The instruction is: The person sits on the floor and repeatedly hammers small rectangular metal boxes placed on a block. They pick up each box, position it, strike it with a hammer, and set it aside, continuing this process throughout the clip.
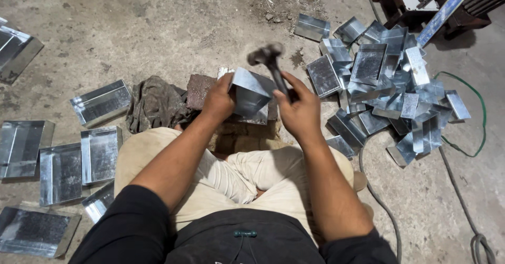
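I sit cross-legged on a concrete floor. My left hand (218,100) grips a folded galvanized sheet-metal piece (251,92), held tilted over a brick-like block (200,89) in front of my knees. My right hand (300,111) is closed around the dark handle of a hammer (267,58), whose blurred head is raised just above the metal piece. Both forearms reach forward over my beige trousers.
A heap of several bent metal pieces (386,93) lies at the right. Several finished metal trays (63,159) lie at the left. A crumpled rag (155,103) sits beside the block. Cables (463,148) run along the right; a dark machine (421,1) stands at top right.
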